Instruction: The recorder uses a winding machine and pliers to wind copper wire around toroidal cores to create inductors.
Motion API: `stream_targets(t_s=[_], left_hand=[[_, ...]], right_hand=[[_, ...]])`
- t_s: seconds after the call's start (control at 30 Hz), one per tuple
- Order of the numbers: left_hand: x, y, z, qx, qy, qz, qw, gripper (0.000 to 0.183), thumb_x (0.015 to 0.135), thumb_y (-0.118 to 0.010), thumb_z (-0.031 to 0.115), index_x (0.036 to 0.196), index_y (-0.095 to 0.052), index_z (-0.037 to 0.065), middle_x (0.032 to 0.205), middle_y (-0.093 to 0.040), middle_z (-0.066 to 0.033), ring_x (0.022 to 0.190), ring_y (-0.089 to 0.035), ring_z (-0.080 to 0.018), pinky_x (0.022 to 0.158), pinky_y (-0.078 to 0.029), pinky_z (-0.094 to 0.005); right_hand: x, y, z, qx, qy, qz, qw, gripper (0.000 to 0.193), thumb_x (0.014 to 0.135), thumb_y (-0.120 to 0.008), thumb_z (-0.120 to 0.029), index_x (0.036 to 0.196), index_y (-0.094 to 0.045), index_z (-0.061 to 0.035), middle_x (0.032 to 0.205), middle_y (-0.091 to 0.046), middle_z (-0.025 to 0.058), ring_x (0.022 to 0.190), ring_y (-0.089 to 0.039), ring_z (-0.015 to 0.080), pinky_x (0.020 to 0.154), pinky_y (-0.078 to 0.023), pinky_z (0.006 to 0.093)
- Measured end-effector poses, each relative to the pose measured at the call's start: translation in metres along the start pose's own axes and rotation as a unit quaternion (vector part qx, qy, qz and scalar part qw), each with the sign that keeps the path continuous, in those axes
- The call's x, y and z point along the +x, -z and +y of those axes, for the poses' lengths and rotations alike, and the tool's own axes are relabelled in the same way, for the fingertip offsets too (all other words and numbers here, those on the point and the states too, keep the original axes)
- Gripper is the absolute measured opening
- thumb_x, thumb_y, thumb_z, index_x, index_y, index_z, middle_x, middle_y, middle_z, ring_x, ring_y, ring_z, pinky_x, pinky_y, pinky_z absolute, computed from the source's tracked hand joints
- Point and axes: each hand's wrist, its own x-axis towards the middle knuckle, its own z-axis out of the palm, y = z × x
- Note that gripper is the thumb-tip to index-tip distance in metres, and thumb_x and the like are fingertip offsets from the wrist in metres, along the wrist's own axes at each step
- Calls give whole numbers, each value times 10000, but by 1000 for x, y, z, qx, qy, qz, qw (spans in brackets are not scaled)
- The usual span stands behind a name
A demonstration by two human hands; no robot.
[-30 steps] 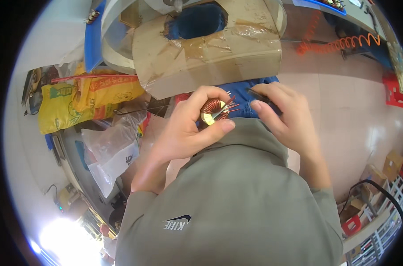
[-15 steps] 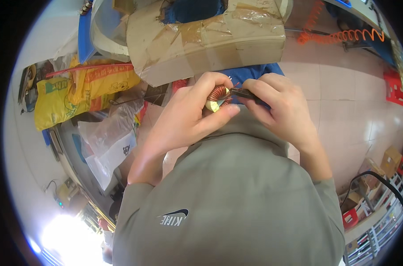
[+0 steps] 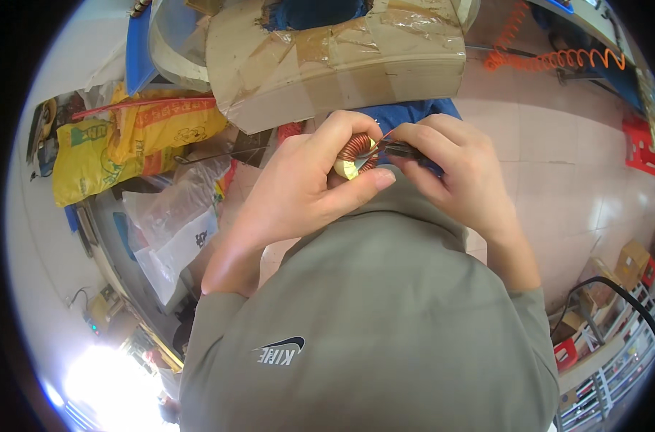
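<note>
Both hands are up close at centre frame, just above the grey shirt. The left hand has its fingers wrapped around a small ring coil, copper wire wound over a pale yellow core, thumb pressed along its underside. At three o'clock of the coil, touching it, the right hand pinches a slim dark tool between thumb and fingertips, fingers narrow and closed on it; a loose strand of wire crosses between tool and coil. At twelve o'clock sits a taped cardboard box. Over at nine o'clock lie yellow bags and clear plastic bags. An orange coiled cord stretches at one o'clock
</note>
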Motion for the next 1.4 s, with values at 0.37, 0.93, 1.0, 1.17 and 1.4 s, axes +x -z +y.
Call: stream_targets(t_s=[0.37, 0.93, 1.0, 1.17, 1.4], left_hand=[[3, -5, -22, -200, 14, 36, 979, 432, 1053, -571, 198, 1411, -434, 0, 932, -578, -44, 742, -541, -127, 696, -463, -255], [30, -10, -26, -492, 21, 74, 867, 388, 1100, -402, 256, 1334, -497, -39, 1077, -639, -143, 1017, -645, -235, 907, -540, -387], [34, -7, -26, -468, 8, 83, 880, 385, 1098, -402, 255, 1327, -500, -40, 1062, -642, -146, 1002, -649, -236, 899, -540, -383], [47, 2, -29, -457, -6, 84, 886, 378, 1095, -411, 246, 1318, -506, -44, 1006, -650, -153, 942, -660, -240, 885, -537, -367], [61, 12, -25, -525, -3, 103, 845, 306, 1104, -457, 229, 1267, -554, -11, 984, -670, -97, 888, -655, -165, 840, -512, -294]], right_hand=[[10, -4, 3, 78, -78, 72, 991, 221, 854, -783, -115, 1034, -694, -23, 847, -675, 129, 755, -655, 305, 675, -525, 361], [49, -42, 7, 154, -40, 101, 982, 576, 736, -892, -144, 1242, -642, -28, 1360, -571, 193, 1099, -664, 357, 926, -556, 401], [54, -44, 9, 160, -34, 105, 981, 576, 735, -890, -140, 1245, -646, -28, 1347, -588, 194, 1092, -668, 352, 928, -555, 397], [69, -53, 11, 177, -21, 136, 974, 560, 750, -882, -125, 1251, -655, -21, 1237, -664, 176, 1052, -688, 311, 924, -547, 358], [86, -61, 19, 218, -85, 110, 966, 506, 817, -815, -55, 1284, -632, 13, 826, -601, -15, 790, -542, 67, 783, -474, 221]])
